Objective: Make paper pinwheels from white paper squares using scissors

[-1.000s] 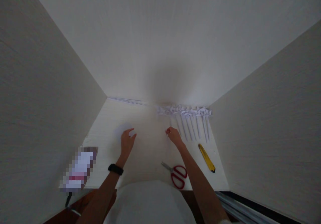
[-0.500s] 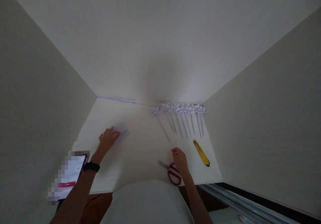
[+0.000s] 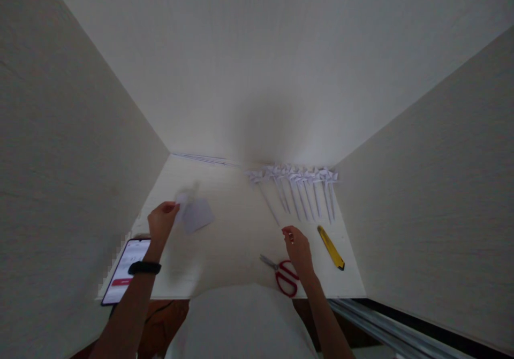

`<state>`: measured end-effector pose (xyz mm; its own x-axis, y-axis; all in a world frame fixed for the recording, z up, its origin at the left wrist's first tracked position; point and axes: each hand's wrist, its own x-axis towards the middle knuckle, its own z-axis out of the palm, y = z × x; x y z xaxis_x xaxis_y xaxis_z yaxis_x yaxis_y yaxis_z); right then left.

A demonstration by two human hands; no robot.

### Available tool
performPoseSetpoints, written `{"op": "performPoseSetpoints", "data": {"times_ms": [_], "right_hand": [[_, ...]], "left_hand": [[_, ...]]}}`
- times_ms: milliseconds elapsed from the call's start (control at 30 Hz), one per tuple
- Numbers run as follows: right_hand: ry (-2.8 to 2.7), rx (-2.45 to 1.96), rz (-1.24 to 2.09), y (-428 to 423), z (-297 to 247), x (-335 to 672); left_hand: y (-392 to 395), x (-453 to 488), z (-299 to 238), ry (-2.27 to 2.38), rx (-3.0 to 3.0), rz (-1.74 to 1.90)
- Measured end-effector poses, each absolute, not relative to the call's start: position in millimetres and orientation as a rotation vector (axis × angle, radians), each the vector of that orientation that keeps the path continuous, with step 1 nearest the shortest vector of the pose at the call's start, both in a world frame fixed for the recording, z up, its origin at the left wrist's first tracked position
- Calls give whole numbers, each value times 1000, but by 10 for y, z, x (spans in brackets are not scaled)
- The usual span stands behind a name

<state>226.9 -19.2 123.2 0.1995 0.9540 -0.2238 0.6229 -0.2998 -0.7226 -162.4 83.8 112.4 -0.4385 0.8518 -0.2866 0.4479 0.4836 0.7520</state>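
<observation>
My left hand pinches a small white paper sheet, blurred and lifted by its edge. Just to its right, white square paper lies flat on the table; whether it is one sheet or more I cannot tell. My right hand has its fingers curled together above the table, beside red-handled scissors. What its fingertips hold, if anything, is too small to make out. Beyond it, several white paper pinwheels on thin sticks lie in a row along the back wall.
A yellow utility knife rests at the right of the white table. Thin white sticks lie along the back left edge. A phone with a lit screen sits at the front left. Walls stand on the left, back and right.
My left hand has moved slightly left, drawing a paper sheet away from the square paper, which now shows uncovered. My right hand stays curled near the scissors. The view has shifted a little.
</observation>
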Motion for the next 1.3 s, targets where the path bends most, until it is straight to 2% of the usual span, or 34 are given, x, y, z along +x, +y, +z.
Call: {"op": "performPoseSetpoints", "data": {"times_ms": [133, 267, 467, 700, 933, 1300], "right_hand": [[-1508, -1726, 1044, -34, 1519, 1756], [-1531, -1488, 1114, 113, 1721, 1227], [-1552, -1457, 887, 232, 1972, 1126], [-1924, -1113, 756, 177, 2184, 1391], [-1932, -1137, 787, 132, 2193, 1462], [-1460, -1544, 1040, 36, 2277, 1408]], "left_hand": [[602, -1353, 1458, 1844, 854, 1065], [272, -853, 1763, 1519, 729, 1154], [20, -330, 2051, 1275, 619, 1084], [59, -244, 2227, 1222, 564, 1139], [72, -190, 2406, 1130, 606, 1100], [43, -85, 2281, 1251, 634, 1207]]}}
